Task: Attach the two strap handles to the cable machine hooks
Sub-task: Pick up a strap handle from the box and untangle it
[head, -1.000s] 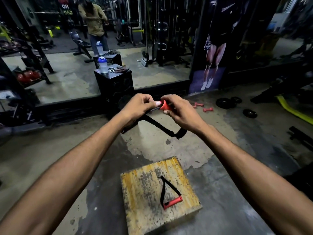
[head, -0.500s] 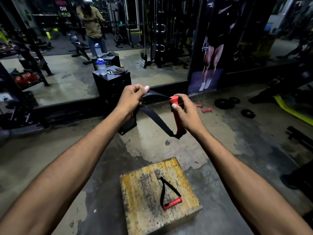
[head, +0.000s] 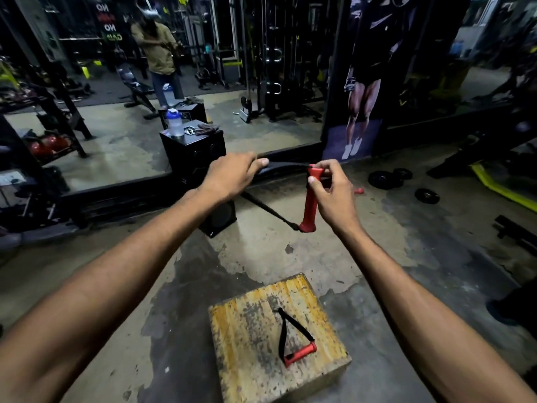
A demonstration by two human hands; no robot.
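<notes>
Wooden box (head: pixel 247 338): nearest, on the concrete floor; the second strap handle (head: pixel 293 341) lies flat on its top, red grip toward the near right corner.
Right hand (head: pixel 334 193): raised, fingers pinched around the upper part of the first strap handle (head: pixel 309 202), whose red grip stands nearly upright.
Left hand (head: pixel 232 175): palm down, fingers closed over the black webbing, pulling it taut away from the grip.
Black cabinet (head: pixel 193 149): beyond the hands; a shaker bottle (head: pixel 174 123) stands on top, contents unclear.
Mirror writing: reversed "NO" twice, the rest unreadable.
</notes>
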